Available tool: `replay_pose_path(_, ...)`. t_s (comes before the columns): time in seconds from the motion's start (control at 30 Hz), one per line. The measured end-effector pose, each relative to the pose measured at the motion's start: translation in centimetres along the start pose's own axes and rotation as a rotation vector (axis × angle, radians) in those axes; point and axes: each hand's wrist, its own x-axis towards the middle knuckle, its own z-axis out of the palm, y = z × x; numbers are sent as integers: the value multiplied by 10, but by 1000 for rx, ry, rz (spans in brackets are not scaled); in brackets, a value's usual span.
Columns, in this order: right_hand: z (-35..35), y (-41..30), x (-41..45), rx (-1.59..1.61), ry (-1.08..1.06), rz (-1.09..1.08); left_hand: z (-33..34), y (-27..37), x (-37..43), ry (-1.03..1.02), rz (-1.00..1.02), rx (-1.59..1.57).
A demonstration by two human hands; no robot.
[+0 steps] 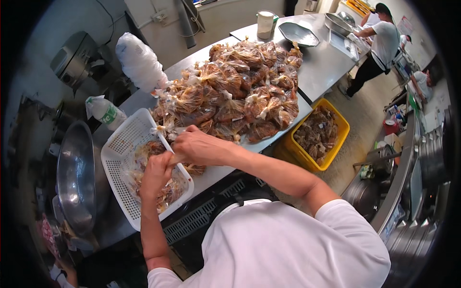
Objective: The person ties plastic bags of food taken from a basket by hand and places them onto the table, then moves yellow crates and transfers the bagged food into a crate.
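Note:
My left hand [157,172] is over a white perforated plastic basket [124,144], its fingers closed on what looks like the twisted neck of a clear plastic bag [175,158]. Close against it, at the basket's right rim, my right hand [197,145] grips the same bag; its fingers partly hide the grip. Inside the basket lie crumpled clear bags [169,196] with brown residue and a brown food piece. Beyond my right hand, a large pile of tied clear bags of brown food [234,90] covers much of the steel table [320,77].
A yellow plastic crate [344,126] of brown-stained bags stands right of the table. A large steel bowl [75,176] is at left. Behind the basket stand a green-labelled package [106,112] and a white plastic bundle [138,63]. A co-worker [383,43] stands at the far right.

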Motion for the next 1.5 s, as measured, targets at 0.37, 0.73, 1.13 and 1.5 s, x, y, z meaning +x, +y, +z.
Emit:
replay_pose_path(0.37, -15, -14, -17, 597, 538, 339, 49, 121, -3, 41, -13, -2199)
replay_pose_path(0.73, -61, -33, -107, 628, 369, 596, 52, 110, 28, 190, -165, -1404)
replay_pose_path(1.13, -96, -10, -239, 657, 636, 783, 130, 294, 70, 586, -157, -550)
replay_pose_path(1.5, -145, 28, -304, 838, 345, 510, 138, 323, 104, 467, 75, -588)
